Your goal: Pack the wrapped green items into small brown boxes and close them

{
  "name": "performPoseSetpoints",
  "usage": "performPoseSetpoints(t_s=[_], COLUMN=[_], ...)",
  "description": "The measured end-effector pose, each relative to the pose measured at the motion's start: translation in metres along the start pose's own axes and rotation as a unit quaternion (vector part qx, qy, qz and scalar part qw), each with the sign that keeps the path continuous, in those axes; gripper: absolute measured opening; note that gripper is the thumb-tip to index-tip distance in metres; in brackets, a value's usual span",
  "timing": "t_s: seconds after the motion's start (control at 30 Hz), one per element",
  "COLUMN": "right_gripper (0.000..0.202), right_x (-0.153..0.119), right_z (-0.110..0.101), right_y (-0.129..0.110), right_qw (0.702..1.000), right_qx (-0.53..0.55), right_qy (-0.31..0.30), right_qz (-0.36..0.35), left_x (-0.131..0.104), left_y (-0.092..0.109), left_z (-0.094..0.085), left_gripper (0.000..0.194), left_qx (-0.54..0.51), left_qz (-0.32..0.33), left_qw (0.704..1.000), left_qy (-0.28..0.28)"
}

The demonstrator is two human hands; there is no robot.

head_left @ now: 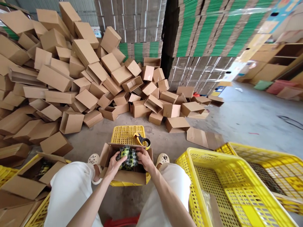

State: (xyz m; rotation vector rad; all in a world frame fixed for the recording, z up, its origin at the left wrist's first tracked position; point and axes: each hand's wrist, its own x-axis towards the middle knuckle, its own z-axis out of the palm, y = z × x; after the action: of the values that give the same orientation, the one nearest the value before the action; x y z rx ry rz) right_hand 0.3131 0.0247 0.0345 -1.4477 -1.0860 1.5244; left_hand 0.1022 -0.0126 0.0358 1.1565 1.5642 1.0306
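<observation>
Between my knees an open cardboard box (132,177) rests on an upturned yellow crate (120,134). Inside its opening is a bundle of green-and-black items in clear plastic wrap (127,157); their exact kind I cannot make out. My left hand (115,163) presses the bundle's left side, thumb across the top. From the right, my right hand (144,158) grips its other side, its fingertips partly hidden. A yellow-and-black tape dispenser (142,140) lies on the crate just behind the box.
A large heap of cardboard boxes (94,72) spreads across the floor ahead. Yellow crates (213,176) stand to my right. At my left, an open carton (35,176) with wrapped items sits on another crate. Strapped cardboard stacks (201,31) rise at the back.
</observation>
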Motion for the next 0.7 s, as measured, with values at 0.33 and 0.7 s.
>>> performPoseSetpoints(t_s=[0.33, 0.7], right_gripper=[0.026, 0.043], right_x=[-0.005, 0.002], right_z=[-0.002, -0.008], right_y=[-0.008, -0.006], right_qw=[0.989, 0.963], right_qx=[0.137, -0.227], right_qy=[-0.007, -0.07], right_qz=[0.05, -0.128], left_x=[-0.007, -0.007], left_y=[-0.007, -0.025], left_z=[0.006, 0.015], left_gripper=[0.073, 0.086], left_qx=[0.017, 0.137], left_qz=[0.031, 0.113], left_qw=[0.999, 0.983], left_qy=[-0.015, -0.045])
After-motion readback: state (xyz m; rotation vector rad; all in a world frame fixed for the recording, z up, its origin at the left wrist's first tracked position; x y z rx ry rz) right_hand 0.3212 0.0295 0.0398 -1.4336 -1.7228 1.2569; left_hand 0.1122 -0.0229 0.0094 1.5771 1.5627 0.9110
